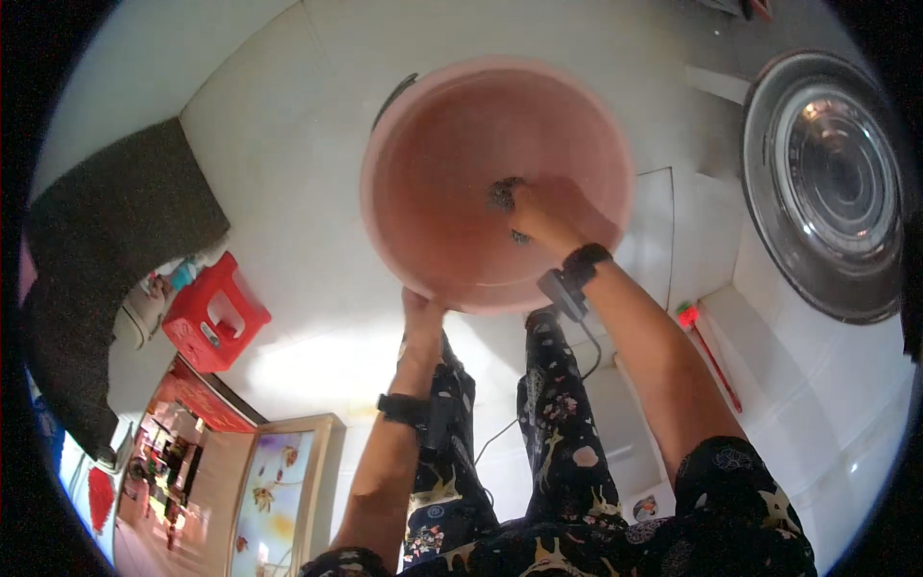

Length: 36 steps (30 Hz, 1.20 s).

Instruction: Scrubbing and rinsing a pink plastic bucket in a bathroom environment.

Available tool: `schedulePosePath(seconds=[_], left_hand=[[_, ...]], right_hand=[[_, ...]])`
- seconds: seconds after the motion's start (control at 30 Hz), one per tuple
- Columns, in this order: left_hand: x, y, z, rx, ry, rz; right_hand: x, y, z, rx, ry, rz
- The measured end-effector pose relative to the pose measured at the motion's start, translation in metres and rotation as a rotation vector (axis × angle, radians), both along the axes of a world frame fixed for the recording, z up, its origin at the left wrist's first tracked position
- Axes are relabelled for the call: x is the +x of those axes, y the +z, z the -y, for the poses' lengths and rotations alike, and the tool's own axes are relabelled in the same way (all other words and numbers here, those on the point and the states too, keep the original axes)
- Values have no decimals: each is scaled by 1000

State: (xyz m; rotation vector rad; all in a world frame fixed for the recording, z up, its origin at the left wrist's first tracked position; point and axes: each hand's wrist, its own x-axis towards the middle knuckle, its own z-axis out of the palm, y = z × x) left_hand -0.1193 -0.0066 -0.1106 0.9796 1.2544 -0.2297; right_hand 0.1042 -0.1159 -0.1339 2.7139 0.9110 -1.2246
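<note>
A large round pink basin point(433, 125) is tipped so that its inside faces me. At its near left edge my left hand point(420, 310) holds the rim, its fingers partly hidden by the basin. My right hand point(546, 217) reaches inside, closed around a dark grey steel wool scrubber point(501, 193) against the basin's inner surface. Bits of the scrubber stick out on either side of the fingers. Both wrists wear black bands with small devices.
A red plastic stool point(219, 315) stands to the left, near a dark grey cloth point(125, 202). On the right are a big round metal lid or pan point(825, 183) and a red-handled brush point(711, 356). A framed flower panel point(274, 490) is at lower left. A thin cable hangs by my legs.
</note>
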Motion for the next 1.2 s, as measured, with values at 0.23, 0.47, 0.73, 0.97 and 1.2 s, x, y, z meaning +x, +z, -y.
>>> schedulePosePath(seconds=[0.23, 0.47, 0.73, 0.97, 1.2], left_hand=[[11, -9, 40, -511, 393, -11], [16, 1, 47, -447, 514, -92], [15, 2, 56, -459, 582, -178], [29, 2, 49, -366, 665, -74], [22, -11, 71, -245, 548, -67]], right_hand=[[22, -69, -52, 181, 135, 190], [50, -112, -25, -24, 77, -68], [-39, -108, -73, 253, 209, -191], [32, -123, -22, -17, 180, -114], [-13, -115, -48, 114, 238, -130]])
